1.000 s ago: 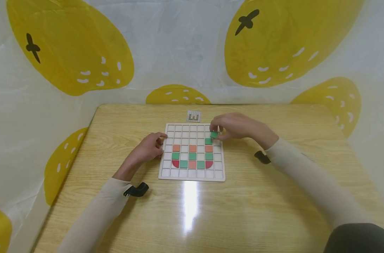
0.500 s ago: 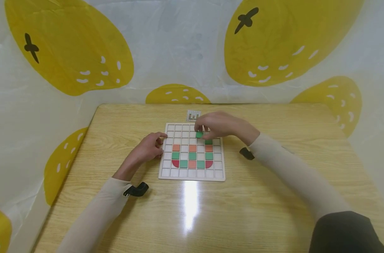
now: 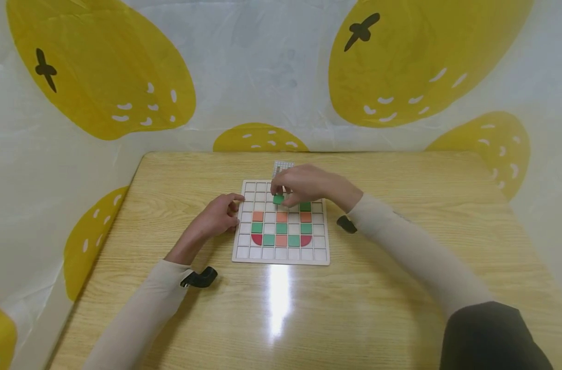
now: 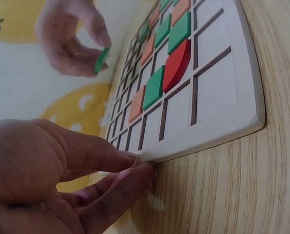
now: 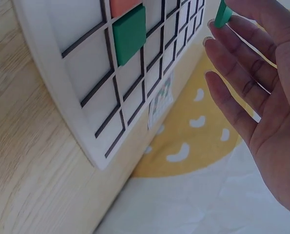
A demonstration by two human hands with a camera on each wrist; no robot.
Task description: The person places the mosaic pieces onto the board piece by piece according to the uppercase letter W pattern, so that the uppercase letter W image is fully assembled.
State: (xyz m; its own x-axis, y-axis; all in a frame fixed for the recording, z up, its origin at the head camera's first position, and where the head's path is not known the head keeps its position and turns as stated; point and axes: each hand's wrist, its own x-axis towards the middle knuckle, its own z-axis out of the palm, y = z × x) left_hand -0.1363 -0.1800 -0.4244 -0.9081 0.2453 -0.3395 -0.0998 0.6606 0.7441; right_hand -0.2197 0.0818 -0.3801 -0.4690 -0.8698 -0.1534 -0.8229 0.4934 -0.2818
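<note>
My right hand (image 3: 304, 185) pinches a small green square tile (image 3: 278, 199) between thumb and fingers, held just above the far middle of a white grid board (image 3: 281, 255). In the right wrist view the tile (image 5: 223, 14) stands tilted, while the other fingers (image 5: 232, 100) spread loosely. The left hand (image 3: 218, 216) rests its fingertips against the board's left edge, as the left wrist view also shows along the rim (image 4: 198, 146). Orange tiles (image 3: 258, 216), green tiles (image 3: 257, 228) and rounded red tiles (image 3: 306, 240) lie in the cells.
A small pattern card (image 3: 278, 165) lies beyond the board, partly covered by my right hand. The wooden table (image 3: 378, 293) meets a white cloth (image 3: 262, 67) with yellow prints at its back edge. Black wrist mounts (image 3: 200, 277) stick out at both sleeves.
My right hand has carried the green tile leftward across the far part of the board, from its right side to the middle. The left hand and the board have stayed put.
</note>
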